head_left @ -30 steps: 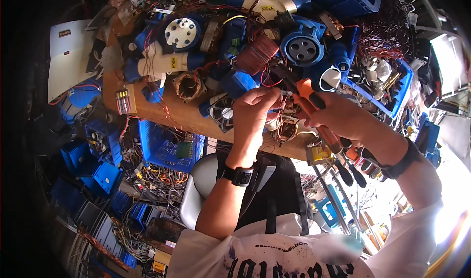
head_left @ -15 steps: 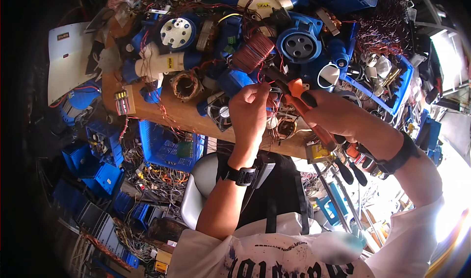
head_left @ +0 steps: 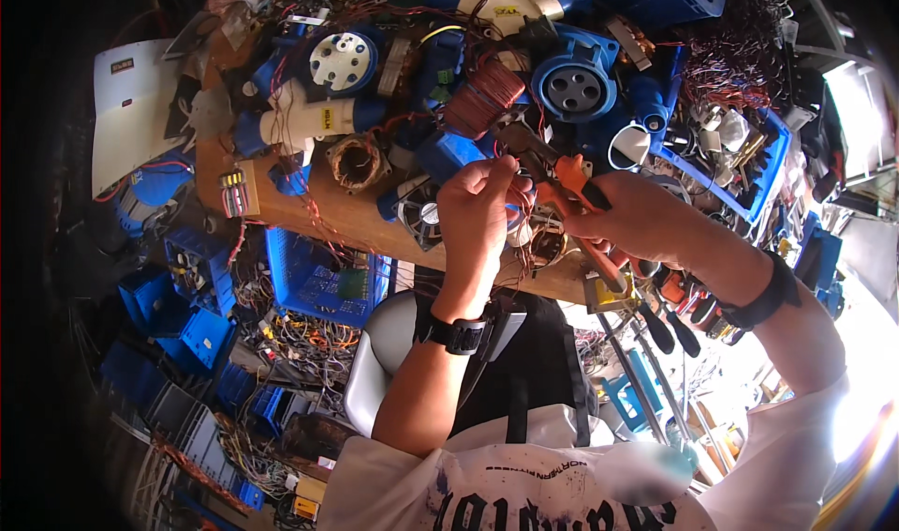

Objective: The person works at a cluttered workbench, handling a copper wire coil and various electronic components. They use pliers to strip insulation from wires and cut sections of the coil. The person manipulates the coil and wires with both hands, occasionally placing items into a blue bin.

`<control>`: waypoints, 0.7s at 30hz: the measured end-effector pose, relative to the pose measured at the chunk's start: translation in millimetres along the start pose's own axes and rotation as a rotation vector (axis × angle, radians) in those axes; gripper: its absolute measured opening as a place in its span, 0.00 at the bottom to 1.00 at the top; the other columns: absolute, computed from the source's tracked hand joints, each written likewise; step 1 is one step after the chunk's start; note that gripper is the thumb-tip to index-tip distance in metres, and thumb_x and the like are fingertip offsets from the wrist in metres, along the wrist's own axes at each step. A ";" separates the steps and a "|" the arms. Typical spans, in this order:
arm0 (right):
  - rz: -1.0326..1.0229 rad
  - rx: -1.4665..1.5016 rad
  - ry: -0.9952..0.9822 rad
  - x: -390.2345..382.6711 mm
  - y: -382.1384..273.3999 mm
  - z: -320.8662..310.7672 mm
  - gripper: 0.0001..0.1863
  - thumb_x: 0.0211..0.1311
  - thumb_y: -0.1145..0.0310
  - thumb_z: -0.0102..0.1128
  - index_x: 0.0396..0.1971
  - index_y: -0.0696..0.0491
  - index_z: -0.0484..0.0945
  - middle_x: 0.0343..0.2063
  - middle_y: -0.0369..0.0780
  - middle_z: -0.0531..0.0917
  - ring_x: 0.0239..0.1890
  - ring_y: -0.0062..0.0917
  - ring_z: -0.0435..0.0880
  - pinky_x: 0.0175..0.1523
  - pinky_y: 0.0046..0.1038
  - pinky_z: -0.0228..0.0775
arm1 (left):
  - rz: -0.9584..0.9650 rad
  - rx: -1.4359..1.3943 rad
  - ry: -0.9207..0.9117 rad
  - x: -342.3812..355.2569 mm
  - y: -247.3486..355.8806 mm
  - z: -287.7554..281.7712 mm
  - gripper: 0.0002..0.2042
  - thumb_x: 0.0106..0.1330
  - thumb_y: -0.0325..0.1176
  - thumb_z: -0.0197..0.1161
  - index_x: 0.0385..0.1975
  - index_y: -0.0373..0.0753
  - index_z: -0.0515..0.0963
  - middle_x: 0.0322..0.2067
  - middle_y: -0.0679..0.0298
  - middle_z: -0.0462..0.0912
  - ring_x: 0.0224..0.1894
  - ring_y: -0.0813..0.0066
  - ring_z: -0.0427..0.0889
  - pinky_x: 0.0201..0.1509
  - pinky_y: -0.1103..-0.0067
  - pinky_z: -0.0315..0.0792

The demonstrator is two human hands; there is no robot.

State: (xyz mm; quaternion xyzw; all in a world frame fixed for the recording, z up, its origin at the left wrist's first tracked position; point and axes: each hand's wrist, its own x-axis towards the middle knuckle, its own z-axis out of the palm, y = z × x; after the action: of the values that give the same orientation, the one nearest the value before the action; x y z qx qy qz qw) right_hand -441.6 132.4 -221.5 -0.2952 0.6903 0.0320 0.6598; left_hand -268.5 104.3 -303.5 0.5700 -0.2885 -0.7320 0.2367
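Left hand (head_left: 478, 203) pinches thin red wires (head_left: 521, 214) above the cluttered surface (head_left: 346, 217); right hand (head_left: 637, 220) is closed on orange-handled pliers (head_left: 562, 177), whose tip seems to meet the wires beside a copper coil (head_left: 483, 97)

The left hand (head_left: 479, 203) has drifted slightly toward ten o'clock with its thin red wires (head_left: 521, 214), and the right hand (head_left: 629, 220) brought the orange-handled pliers (head_left: 562, 177) along after it.
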 end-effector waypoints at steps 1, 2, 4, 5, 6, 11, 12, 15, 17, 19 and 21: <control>0.002 0.024 -0.017 1.2 0.4 -0.5 0.16 0.58 0.59 0.64 0.34 0.58 0.76 0.21 0.35 0.80 0.22 0.19 0.81 0.28 0.21 0.74 | -0.001 -0.014 -0.014 1.1 -1.3 -0.7 0.09 0.67 0.37 0.61 0.30 0.37 0.78 0.23 0.67 0.82 0.23 0.83 0.79 0.26 0.86 0.66; 0.005 0.048 -0.034 1.5 0.7 -0.9 0.16 0.59 0.59 0.64 0.34 0.58 0.76 0.19 0.35 0.80 0.21 0.18 0.81 0.28 0.21 0.74 | -0.003 -0.028 -0.028 2.2 -3.2 -1.3 0.09 0.67 0.37 0.61 0.31 0.37 0.78 0.24 0.66 0.82 0.24 0.83 0.79 0.26 0.86 0.66; -0.017 0.124 0.000 -2.0 0.6 1.0 0.15 0.59 0.60 0.63 0.35 0.58 0.76 0.18 0.34 0.79 0.19 0.17 0.80 0.25 0.20 0.72 | -0.034 -0.015 -0.061 5.6 -9.2 -2.9 0.10 0.66 0.39 0.61 0.34 0.38 0.78 0.27 0.66 0.83 0.27 0.82 0.81 0.29 0.85 0.70; -0.028 0.162 0.016 -4.5 1.4 2.1 0.14 0.59 0.61 0.63 0.35 0.57 0.76 0.18 0.33 0.79 0.17 0.17 0.79 0.23 0.19 0.71 | -0.049 -0.009 -0.078 7.2 -12.6 -3.1 0.11 0.66 0.40 0.62 0.35 0.39 0.78 0.28 0.66 0.83 0.29 0.81 0.81 0.30 0.84 0.72; -0.047 0.139 0.033 -6.2 2.7 2.7 0.15 0.59 0.61 0.63 0.36 0.58 0.76 0.19 0.34 0.79 0.18 0.17 0.79 0.23 0.20 0.71 | -0.048 -0.014 -0.085 8.7 -16.0 -3.6 0.11 0.66 0.40 0.62 0.36 0.39 0.77 0.29 0.66 0.83 0.30 0.81 0.81 0.31 0.84 0.72; -0.055 0.146 0.057 -21.5 10.7 5.5 0.15 0.59 0.62 0.63 0.38 0.57 0.76 0.19 0.35 0.78 0.19 0.16 0.78 0.23 0.21 0.69 | 0.039 0.041 -0.031 8.5 -29.3 4.4 0.11 0.67 0.39 0.61 0.40 0.37 0.76 0.31 0.65 0.83 0.32 0.81 0.82 0.31 0.85 0.72; -0.045 0.182 0.045 -23.4 12.7 5.3 0.15 0.59 0.62 0.63 0.38 0.57 0.76 0.19 0.35 0.78 0.19 0.16 0.77 0.23 0.21 0.68 | 0.079 0.051 -0.029 10.2 -31.8 5.7 0.11 0.67 0.38 0.61 0.40 0.37 0.76 0.31 0.65 0.83 0.32 0.81 0.82 0.30 0.85 0.72; -0.038 0.256 0.055 -27.6 19.2 6.4 0.14 0.59 0.62 0.62 0.38 0.57 0.76 0.19 0.34 0.78 0.18 0.16 0.77 0.23 0.21 0.68 | 0.106 0.117 0.002 12.7 -34.6 8.1 0.09 0.66 0.33 0.61 0.40 0.35 0.75 0.32 0.64 0.83 0.33 0.80 0.82 0.31 0.85 0.73; -0.061 0.258 0.124 -27.8 26.5 10.3 0.14 0.59 0.62 0.62 0.37 0.57 0.76 0.18 0.34 0.77 0.17 0.15 0.77 0.22 0.20 0.67 | 0.122 0.155 0.012 11.0 -31.8 10.2 0.09 0.65 0.31 0.61 0.40 0.35 0.75 0.34 0.63 0.83 0.34 0.80 0.82 0.33 0.84 0.75; -0.076 0.275 0.128 -25.9 32.5 13.5 0.13 0.59 0.63 0.62 0.37 0.57 0.76 0.17 0.34 0.77 0.17 0.16 0.77 0.22 0.20 0.67 | 0.119 0.193 0.027 7.1 -26.9 10.3 0.09 0.64 0.30 0.61 0.41 0.34 0.75 0.35 0.61 0.83 0.35 0.79 0.82 0.36 0.82 0.76; -0.093 0.321 0.129 -24.8 38.0 17.4 0.12 0.60 0.64 0.62 0.37 0.58 0.76 0.17 0.34 0.77 0.17 0.16 0.77 0.22 0.20 0.67 | 0.277 0.278 0.049 4.5 -30.1 9.9 0.10 0.64 0.29 0.62 0.42 0.34 0.74 0.38 0.61 0.83 0.37 0.78 0.82 0.39 0.81 0.76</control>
State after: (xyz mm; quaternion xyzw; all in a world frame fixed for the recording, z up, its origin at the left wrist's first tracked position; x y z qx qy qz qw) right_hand -444.3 180.3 -213.7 -0.2191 0.7130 -0.1282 0.6536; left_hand -279.8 124.5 -325.7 0.5697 -0.4567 -0.6314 0.2611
